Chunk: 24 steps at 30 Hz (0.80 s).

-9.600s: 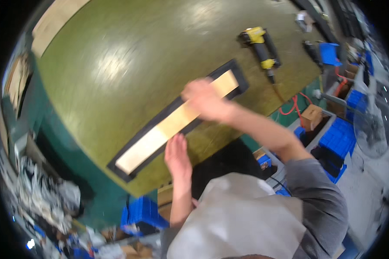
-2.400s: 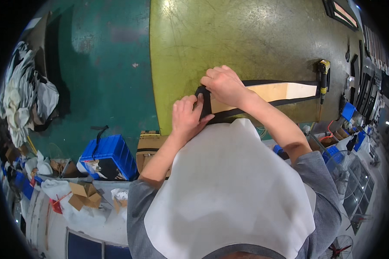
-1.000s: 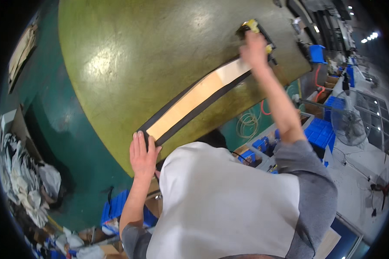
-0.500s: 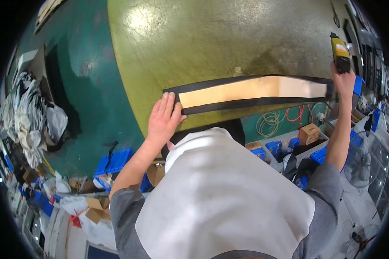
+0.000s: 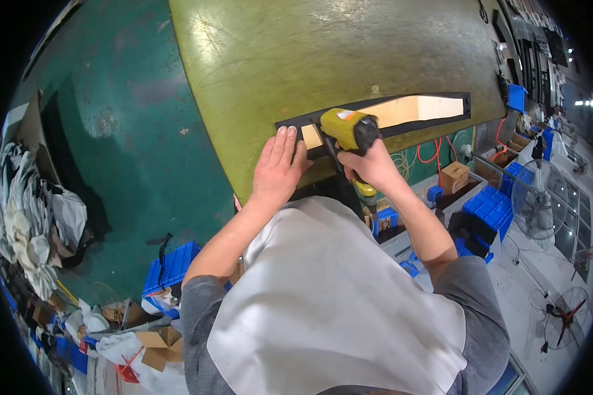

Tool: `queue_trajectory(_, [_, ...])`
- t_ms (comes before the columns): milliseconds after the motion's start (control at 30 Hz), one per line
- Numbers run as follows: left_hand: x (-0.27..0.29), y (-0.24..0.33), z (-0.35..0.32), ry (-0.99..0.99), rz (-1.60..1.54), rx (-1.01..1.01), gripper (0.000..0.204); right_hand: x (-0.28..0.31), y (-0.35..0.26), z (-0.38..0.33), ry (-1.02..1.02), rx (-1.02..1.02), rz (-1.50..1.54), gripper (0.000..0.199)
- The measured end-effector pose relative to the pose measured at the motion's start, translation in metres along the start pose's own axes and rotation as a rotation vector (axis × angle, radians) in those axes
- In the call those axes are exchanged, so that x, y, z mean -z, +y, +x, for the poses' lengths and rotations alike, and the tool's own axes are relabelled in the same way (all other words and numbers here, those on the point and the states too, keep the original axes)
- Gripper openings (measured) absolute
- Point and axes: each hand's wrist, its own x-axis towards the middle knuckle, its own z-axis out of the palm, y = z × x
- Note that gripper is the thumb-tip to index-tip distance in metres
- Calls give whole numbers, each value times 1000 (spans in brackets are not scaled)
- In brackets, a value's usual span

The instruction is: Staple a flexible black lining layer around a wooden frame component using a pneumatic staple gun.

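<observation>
above the black-edged strip (image 5: pixel 402 112) you have open olive tabletop (image 5: pixel 323 46) to move a hand across. at the strip's near end your left hand (image 5: pixel 277 168) and the yellow power tool (image 5: pixel 349 128) in your right hand (image 5: pixel 372 164) crowd the edge.

We see a small brown cardboard box (image 5: pixel 454 176) on the shelf right of the green surface. Open brown cardboard boxes (image 5: pixel 153 347) lie on the floor lower left, beside blue plastic bins (image 5: pixel 171 266). More blue bins (image 5: pixel 491 201) sit at right. We spot no labels, signs or screens.
</observation>
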Motion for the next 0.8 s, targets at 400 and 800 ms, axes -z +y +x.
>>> queue_trajectory(400, [-11,-7,-8,128,-146,-27,44,-30,-7,12,-24,-28,-232,22])
queue_trajectory(800, [2,17,63,82,-165,-4,56,68,43,-33,325,140,-362,25])
